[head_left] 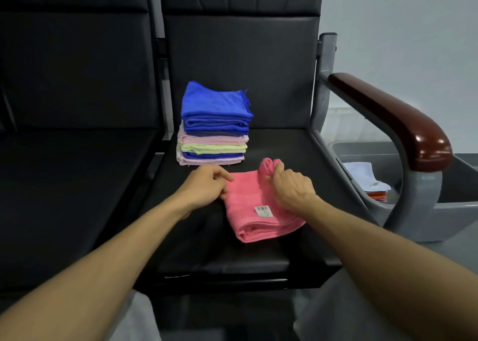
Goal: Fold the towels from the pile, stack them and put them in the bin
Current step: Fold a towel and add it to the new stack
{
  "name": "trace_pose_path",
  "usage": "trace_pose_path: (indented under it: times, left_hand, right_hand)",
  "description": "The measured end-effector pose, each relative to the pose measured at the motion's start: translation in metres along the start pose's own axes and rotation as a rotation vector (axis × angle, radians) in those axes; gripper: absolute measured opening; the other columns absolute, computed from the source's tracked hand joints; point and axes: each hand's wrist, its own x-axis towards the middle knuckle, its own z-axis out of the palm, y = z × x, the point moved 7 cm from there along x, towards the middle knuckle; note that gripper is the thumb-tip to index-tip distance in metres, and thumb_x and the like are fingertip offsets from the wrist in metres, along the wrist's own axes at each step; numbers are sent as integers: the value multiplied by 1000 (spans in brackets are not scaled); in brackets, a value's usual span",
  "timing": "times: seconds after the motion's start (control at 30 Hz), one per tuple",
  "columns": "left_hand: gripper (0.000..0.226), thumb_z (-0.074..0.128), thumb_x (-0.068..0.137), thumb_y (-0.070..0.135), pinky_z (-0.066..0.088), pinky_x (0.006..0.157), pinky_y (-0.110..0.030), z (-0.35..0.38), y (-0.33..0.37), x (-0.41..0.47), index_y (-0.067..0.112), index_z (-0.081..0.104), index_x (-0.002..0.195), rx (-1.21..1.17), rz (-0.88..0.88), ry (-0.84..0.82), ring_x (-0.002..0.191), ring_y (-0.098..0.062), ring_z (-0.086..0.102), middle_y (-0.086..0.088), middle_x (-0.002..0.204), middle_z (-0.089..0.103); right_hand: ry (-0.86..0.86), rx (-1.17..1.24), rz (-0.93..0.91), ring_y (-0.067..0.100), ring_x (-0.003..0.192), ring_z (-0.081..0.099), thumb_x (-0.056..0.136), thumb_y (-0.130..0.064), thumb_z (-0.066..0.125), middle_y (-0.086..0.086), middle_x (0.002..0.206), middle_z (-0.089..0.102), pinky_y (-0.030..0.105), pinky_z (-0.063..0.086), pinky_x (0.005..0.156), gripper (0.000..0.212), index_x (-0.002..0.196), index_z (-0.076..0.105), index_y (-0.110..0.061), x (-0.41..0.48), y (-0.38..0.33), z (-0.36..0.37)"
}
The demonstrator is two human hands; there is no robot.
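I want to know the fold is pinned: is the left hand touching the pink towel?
Touching. Head view: fingers of the left hand curl onto the pink towel at its edge, no gap.

salmon-pink folded terry towel (245, 201), white barcode label (263, 211) with green mark | folded cloth stack (214, 128): blue top, pale pink, light green, blue, pale pink base | padded seat (284, 146) black | glossy armrest (388, 118) dark red-brown | plastic bin (460, 219) grey

My left hand (207, 182): forearm extended, fingers curled, pinching the pink towel (248, 211) edge. My right hand (292, 188): forearm extended, knuckles up, fingers gripping a bunched fold of it.
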Motion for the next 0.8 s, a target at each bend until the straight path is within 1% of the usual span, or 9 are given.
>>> trace_pose_path:
  times: [0.07,0.17,0.23,0.3,0.4,0.5,0.57,0.7,0.8]
  left_hand:
    - [26,46,91,4,52,73,-24,-8,-7,0,17,67,98,-32,-56,57,78,-15,70,-4,86,70]
    - [23,45,93,8,53,77,-30,-14,-19,1,17,67,93,-85,-114,125,77,-16,67,-2,84,68]
    - [21,45,96,15,52,79,-34,-15,-25,2,21,62,85,-132,-153,153,76,-17,62,-1,85,65]
    - [23,43,99,26,48,73,-33,-11,-28,1,20,57,82,-226,-212,149,75,-17,57,-1,82,60]
    - [32,46,99,41,46,63,-27,1,-28,-9,16,64,89,-588,-368,81,67,-17,62,-3,74,67]
    - [34,54,95,39,54,59,-29,11,-18,-20,11,69,83,-982,-415,-4,61,-20,68,-8,72,72]
    - [30,52,95,34,57,70,-34,11,-12,-23,10,70,88,-1063,-379,-29,70,-23,70,-11,82,73]
    - [22,48,93,18,55,79,-37,-17,4,-29,8,66,98,-1069,-265,27,76,-25,69,-13,87,73]
    - [22,52,92,10,54,81,-42,-50,10,-23,9,58,113,-858,-190,144,89,-26,67,-16,108,68]
  right_hand:
    - [48,36,-61,39,106,60,100,-14,32,18,120,60,42,39,76,46,143,23,-1,-3,-17,-15]
    - [91,319,-139,37,97,59,104,-34,29,19,113,59,38,37,73,43,134,35,-4,-8,-39,-39]
    - [116,572,-231,20,78,55,104,-40,29,12,101,61,31,36,66,39,116,48,-8,-13,-56,-56]
    - [158,725,-330,9,70,49,104,-39,31,-1,88,57,27,33,62,31,95,49,-15,-17,-70,-71]
    - [194,985,-357,4,65,46,103,-36,37,-8,75,52,22,37,60,31,81,49,-17,-19,-79,-84]
    - [176,1226,-293,-3,64,49,103,-36,38,-8,77,56,11,42,59,34,89,58,-14,-17,-76,-86]
    - [142,1330,-193,0,65,52,102,-40,39,-5,78,58,15,45,59,40,92,62,-9,-14,-68,-83]
    - [71,1539,-8,17,75,58,98,-42,50,6,85,62,34,52,68,41,94,64,-4,-10,-51,-78]
    - [-76,1540,-39,22,87,71,90,-36,65,7,100,72,38,59,76,34,112,64,-10,-8,-47,-77]
